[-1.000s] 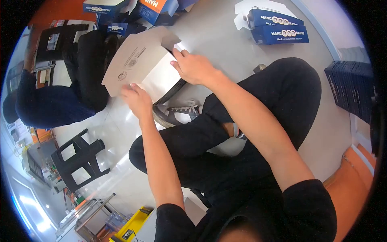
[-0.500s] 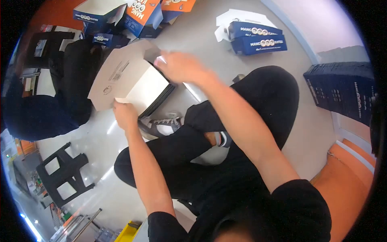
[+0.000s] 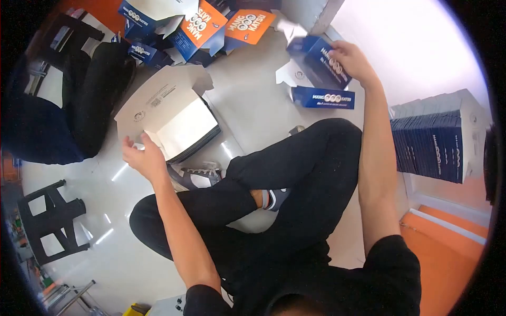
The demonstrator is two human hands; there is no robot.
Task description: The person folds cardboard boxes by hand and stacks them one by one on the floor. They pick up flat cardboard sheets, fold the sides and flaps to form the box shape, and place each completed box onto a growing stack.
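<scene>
- Right hand (image 3: 352, 62): closed on the long edge of a dark blue carton (image 3: 316, 59), thumb and fingers gripping the lettered panel. From where I stand, the carton sits tilted, slightly blurred, its white flap raised at the far end.
- Lower blue carton (image 3: 324, 98): rests on the floor (image 3: 253, 100) directly below the held one, lettered side facing the seated person. I cannot tell whether the two touch.
- Left hand (image 3: 146, 160): open, thumb and fingers parted, at the near left corner of the white-lined carton (image 3: 182, 124). Fingertip contact is unclear.
- White-lined carton: located in front of the crossed legs (image 3: 295, 158), interior facing up, printed flap spread outward. Dark layered edges show along its near side.
- Carton stack (image 3: 435, 139): many thin blue layers, pressed together, beside the wall on the right.
- Carton group: blue box (image 3: 137, 21) and orange-topped box (image 3: 247, 26), among others, beyond the white-lined carton.
- Black stool (image 3: 55, 221): lies at the left.
- Second person (image 3: 37, 129): dark clothing, positioned near the white-lined carton.
</scene>
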